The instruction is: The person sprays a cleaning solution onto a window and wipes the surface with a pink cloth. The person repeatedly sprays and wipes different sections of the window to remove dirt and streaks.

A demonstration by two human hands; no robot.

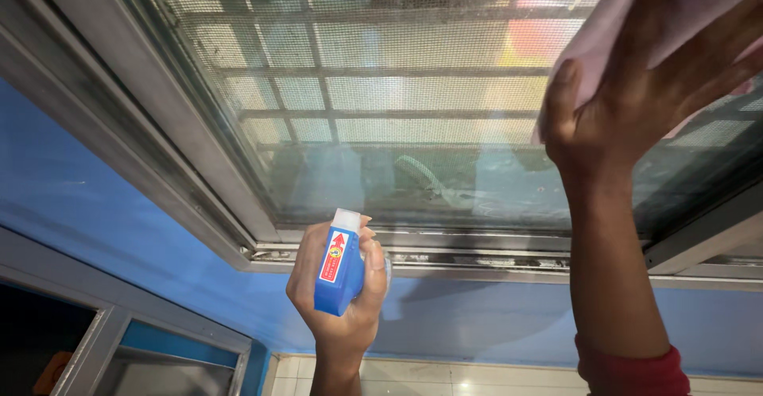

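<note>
Blue plastic marks the spray bottle [338, 262] that the left hand [340, 297] grips just below the window's aluminium frame [413, 254], the fingers wrapped tight round its body, its white top pointing up toward the glass. Against the window pane [397, 94], above that frame and to the right, the right hand [636, 86] presses a pink cloth [628, 15] flat, fingers spread over it and thumb hooked round its lower edge. A red sleeve cuff [632, 372] shows at that arm's wrist. Below the frame runs a blue wall [493, 316].
</note>
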